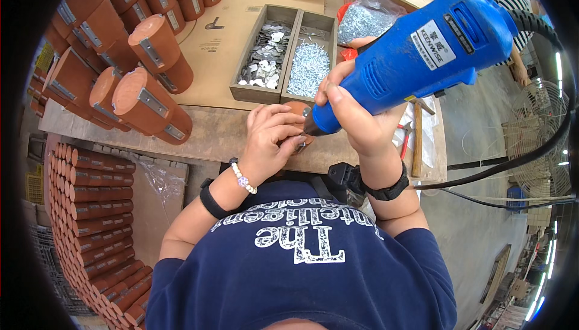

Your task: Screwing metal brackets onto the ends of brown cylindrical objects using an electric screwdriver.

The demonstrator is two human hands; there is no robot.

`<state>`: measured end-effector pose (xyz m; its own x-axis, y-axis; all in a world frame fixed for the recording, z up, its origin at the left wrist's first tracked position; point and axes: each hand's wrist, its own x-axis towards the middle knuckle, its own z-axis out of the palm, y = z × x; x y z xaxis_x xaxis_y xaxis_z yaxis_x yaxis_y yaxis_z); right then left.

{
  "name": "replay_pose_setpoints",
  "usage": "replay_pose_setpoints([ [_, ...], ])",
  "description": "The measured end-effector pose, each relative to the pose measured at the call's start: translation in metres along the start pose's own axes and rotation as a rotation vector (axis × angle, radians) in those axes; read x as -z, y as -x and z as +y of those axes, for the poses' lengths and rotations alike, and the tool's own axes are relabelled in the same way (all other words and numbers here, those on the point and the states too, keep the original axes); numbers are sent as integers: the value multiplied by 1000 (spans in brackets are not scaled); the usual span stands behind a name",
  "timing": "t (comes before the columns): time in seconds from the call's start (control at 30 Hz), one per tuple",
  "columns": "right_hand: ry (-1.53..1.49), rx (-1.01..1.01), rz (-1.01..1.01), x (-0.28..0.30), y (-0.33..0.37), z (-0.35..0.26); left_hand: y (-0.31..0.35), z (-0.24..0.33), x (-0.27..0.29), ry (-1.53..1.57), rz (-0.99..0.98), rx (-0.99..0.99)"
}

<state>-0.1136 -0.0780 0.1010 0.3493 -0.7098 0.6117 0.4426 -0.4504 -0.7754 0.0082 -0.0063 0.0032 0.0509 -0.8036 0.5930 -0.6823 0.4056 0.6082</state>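
Observation:
My right hand (360, 116) is wrapped round the blue body of an electric screwdriver (386, 74). Its dark nose points down and left to the fingertips of my left hand (268, 136). Those fingers are pinched together over a small reddish-brown piece (298, 108) on the bench edge; most of it lies hidden under my hands, and what the fingertips hold cannot be made out. Just beyond, one wooden tray (240, 89) carries flat metal pieces (265, 56). Beside it, a second wooden tray (333, 25) contains silvery screws (309, 68).
Reddish-brown cylinders with metal strips (148, 101) stand stacked on the bench's left, more (99, 209) below. A bag of screws (365, 19), a hammer (417, 140) and red-handled pliers (406, 137) lie right. A black cable (512, 161) runs near a fan (540, 137). Another person (520, 40) is beyond.

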Motion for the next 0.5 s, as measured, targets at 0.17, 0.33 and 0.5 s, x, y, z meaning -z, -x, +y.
replay_pose_setpoints([
  [0.17, 47, 10, -44, 1, 0, 0, 0, -2, -3, -47, 34, -36],
  [0.33, 49, -16, -88, -1, 2, -1, 3, -5, -5, -71, 84, -62],
  [0.5, 210, 60, -172, 3, 4, -1, 6, -1, -2, -107, 49, -45],
])
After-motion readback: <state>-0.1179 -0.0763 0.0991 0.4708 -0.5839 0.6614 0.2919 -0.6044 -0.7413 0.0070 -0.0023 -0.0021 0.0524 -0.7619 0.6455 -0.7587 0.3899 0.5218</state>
